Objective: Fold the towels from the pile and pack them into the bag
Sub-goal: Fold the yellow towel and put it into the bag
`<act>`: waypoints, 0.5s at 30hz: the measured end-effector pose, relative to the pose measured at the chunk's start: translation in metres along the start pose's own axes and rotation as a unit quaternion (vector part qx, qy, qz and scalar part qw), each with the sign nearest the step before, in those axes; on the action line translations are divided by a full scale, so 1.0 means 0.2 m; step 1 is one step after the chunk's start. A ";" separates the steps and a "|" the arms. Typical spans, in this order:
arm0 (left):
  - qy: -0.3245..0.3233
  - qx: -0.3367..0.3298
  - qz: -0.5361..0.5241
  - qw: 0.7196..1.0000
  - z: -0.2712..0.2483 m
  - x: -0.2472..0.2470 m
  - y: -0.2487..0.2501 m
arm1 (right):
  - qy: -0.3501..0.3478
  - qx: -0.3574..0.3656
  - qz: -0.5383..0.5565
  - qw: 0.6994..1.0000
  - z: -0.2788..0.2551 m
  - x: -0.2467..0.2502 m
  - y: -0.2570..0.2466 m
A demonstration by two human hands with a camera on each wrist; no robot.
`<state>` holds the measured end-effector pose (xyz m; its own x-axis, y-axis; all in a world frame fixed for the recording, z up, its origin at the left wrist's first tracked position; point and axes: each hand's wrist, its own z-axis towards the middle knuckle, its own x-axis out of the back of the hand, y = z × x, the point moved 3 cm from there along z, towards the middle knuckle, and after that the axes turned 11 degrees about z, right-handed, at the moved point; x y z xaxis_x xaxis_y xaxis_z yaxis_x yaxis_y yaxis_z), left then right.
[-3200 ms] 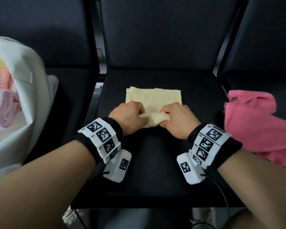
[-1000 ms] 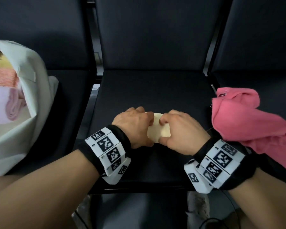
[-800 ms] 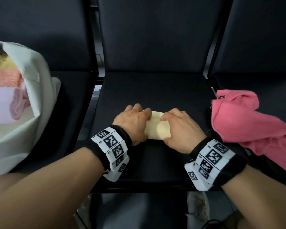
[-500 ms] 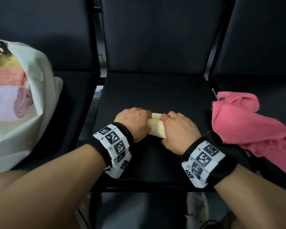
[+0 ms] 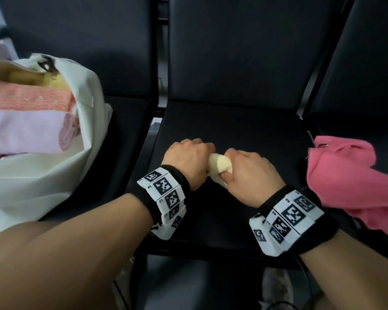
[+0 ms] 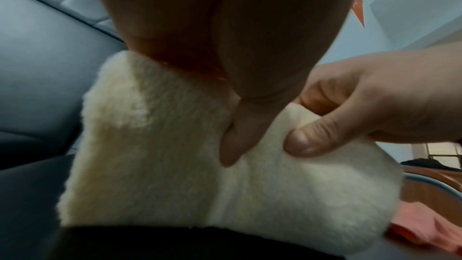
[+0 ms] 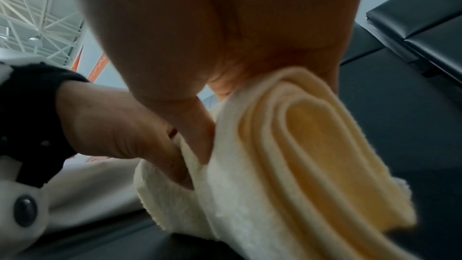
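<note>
Head view: our left hand (image 5: 187, 161) and right hand (image 5: 248, 173) both grip the rolled towel (image 5: 218, 167) mid-seat, bag (image 5: 54, 175) at 9 o'clock, pink towel (image 5: 349, 182) at 3. Left wrist: thumbs dig into the roll. Right wrist: we see its spiral end.

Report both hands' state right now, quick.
Left hand: closed around the rolled cream towel, gripping its left end.
Right hand: closed on the same towel, thumb pressed into its right end.
</note>
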<state>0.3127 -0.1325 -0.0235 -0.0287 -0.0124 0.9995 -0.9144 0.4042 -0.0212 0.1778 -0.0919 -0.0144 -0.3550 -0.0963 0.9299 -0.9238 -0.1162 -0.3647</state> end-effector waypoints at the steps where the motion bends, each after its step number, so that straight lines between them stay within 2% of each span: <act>1: 0.001 0.006 -0.011 1.000 -0.02 0.01 -0.02 | 0.003 0.007 0.001 1.000 0.00 0.00 -0.02; 8: 0.024 0.047 -0.044 0.998 -0.18 0.03 -0.16 | 0.019 0.057 -0.021 0.998 -0.01 -0.05 -0.15; 15: 0.042 0.091 -0.053 0.994 -0.39 0.03 -0.35 | 0.030 0.094 0.002 0.995 -0.05 -0.06 -0.31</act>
<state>0.4084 -0.0907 -0.0148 0.0993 0.0329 0.9945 -0.9685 0.2324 0.0890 0.2375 -0.0732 -0.0021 -0.3716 -0.0385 0.9276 -0.8815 -0.2991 -0.3655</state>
